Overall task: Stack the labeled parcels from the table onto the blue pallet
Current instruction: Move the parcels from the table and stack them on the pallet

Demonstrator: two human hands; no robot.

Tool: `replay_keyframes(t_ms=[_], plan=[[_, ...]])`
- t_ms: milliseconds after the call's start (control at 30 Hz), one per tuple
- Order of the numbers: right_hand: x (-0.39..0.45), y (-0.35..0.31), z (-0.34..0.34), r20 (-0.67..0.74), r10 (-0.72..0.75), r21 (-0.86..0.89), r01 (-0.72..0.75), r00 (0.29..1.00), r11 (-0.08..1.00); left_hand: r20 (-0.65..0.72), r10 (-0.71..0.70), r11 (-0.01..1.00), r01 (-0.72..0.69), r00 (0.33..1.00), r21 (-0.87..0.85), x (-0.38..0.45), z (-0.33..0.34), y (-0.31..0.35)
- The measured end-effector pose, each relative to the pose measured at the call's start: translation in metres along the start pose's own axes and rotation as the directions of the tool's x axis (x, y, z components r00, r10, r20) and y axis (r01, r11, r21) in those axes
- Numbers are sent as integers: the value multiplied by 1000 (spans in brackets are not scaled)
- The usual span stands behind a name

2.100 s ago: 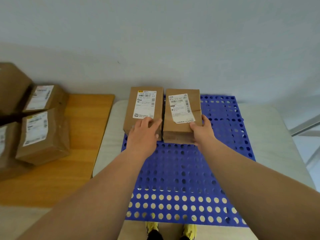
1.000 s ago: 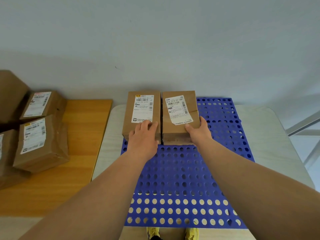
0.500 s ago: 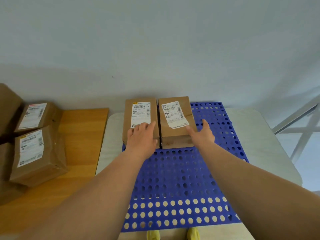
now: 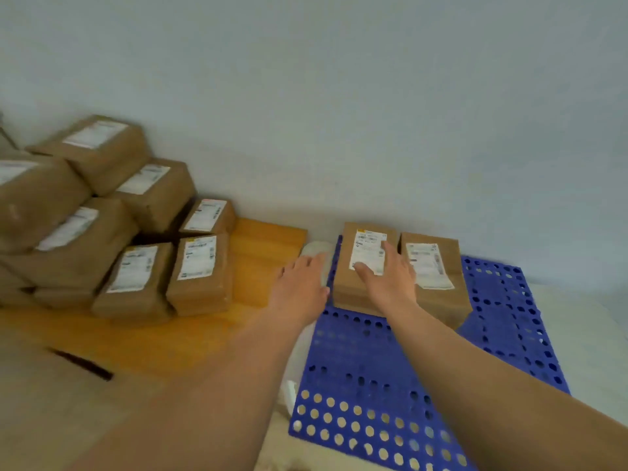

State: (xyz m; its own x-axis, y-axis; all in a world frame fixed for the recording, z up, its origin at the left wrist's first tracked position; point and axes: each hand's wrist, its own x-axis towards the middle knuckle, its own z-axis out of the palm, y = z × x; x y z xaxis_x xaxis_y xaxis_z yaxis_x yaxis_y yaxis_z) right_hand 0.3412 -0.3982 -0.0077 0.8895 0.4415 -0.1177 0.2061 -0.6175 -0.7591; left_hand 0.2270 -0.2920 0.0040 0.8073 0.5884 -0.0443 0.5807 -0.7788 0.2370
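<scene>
While both arms reach fwd from the bottom edge, the scene reads as below, biggest first.

Wall: plain pale grey-blue wall [image 4: 339, 96], fills the upper half; meets the tables at the back.
Tables: 2. Orange-brown wooden table [image 4: 265, 263] on the left; pale beige table [image 4: 584, 321] on the right, rounded corner, butted just beside the wooden one.
Blue pallet: 1, perforated blue plastic pallet [image 4: 373, 368] lying flat on the beige table, round holes all over.
Parcel pile: brown labeled parcels [image 4: 112, 232] stacked on the wooden table, approx 8 w/ white labels showing; more cut off at the left edge, so exact count unclear. Front row of 2 sits nearest the hands, w/ the front right parcel [image 4: 200, 273] closest.
Parcels on pallet: 2, side by side at the pallet's far left corner, labels up. Left pallet parcel [image 4: 353, 283] and right pallet parcel [image 4: 438, 266] are touching or nearly so.
Hands: 2. Left hand [image 4: 299, 287] open, fingers straight and spread, palm down, holding nothing, over the seam btwn the wooden table and the beige one, just beside the left pallet parcel. Right hand [image 4: 387, 273] open, fingers extended, palm down over the left pallet parcel's label, gripping nothing; contact w/ the label can't be told.
Dark strip: 1, thin black strip [image 4: 81, 363] lying at the wooden table's near edge, blurred.
</scene>
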Motion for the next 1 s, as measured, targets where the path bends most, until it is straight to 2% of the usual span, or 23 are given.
replay_keyframes(t_ms=[167, 267, 367, 500, 633, 733, 867, 1000], plan=[[-40, -50, 49, 187, -182, -16, 188, 965, 982, -38, -147, 989, 147, 988, 2, -43, -24, -60], [-54, -97, 65, 207, -291, -17, 301, 934, 953, -117, -243, 970, 244, 963, -8, -56, -58, -101], [-65, -152, 88, 203, -372, 9, 378, 906, 926, -206, -347, 938, 331, 915, -108, -63, -90, -143], [-91, -212, 148, 250, -443, 71, 440, 861, 895, -258, -408, 912, 375, 876, -170, -79, -114, -208], [-117, -275, 221, 300, -452, 138, 431, 840, 892, -287, -452, 891, 412, 845, -192, -91, -145, -295], [-131, -324, 274, 364, -453, 192, 410, 814, 892, -348, -511, 856, 431, 786, -285, -92, -173, -369], [-140, -379, 327, 442, -361, 322, 230, 821, 918, -358, -598, 791, 455, 717, -409, -87, -201, -452], [-137, -410, 366, 449, -286, 327, 142, 847, 934, -283, -672, 694, 450, 684, -562, -71, -217, -504]])
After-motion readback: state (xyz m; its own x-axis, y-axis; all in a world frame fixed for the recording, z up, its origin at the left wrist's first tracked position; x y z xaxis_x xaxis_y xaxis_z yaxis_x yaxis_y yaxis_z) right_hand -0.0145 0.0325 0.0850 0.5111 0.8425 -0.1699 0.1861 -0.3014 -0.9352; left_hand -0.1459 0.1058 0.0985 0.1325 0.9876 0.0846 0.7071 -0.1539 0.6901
